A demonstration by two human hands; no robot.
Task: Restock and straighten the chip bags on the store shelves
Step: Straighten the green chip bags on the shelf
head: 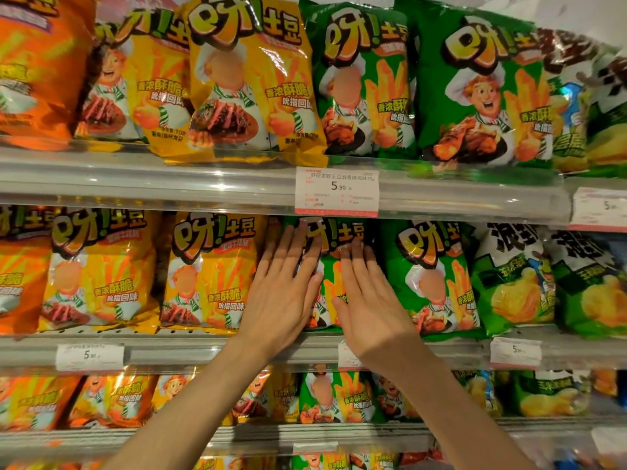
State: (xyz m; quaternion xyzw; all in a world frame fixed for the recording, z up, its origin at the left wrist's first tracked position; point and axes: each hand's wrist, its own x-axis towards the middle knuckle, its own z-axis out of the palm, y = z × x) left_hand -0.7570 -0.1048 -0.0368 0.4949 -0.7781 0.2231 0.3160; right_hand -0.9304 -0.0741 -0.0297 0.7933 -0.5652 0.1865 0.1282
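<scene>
On the middle shelf (pixel 203 347) a green chip bag (pixel 334 259) stands upright between a yellow bag (pixel 210 273) and another green bag (pixel 431 276). My left hand (pixel 283 286) lies flat on the green bag's left side, fingers spread and pointing up. Flat on the bag's right half rests my right hand (pixel 368 300), fingers together. Neither hand grips the bag; both press on its front. Much of the bag's picture is hidden behind my hands.
The top shelf (pixel 169 178) carries yellow bags (pixel 251 79) and green bags (pixel 475 89), with a white price tag (pixel 336 191) on its rail. Green-and-white bags (pixel 512 279) stand at the right, orange bags (pixel 20 266) at the left. A lower shelf holds more bags (pixel 336 398).
</scene>
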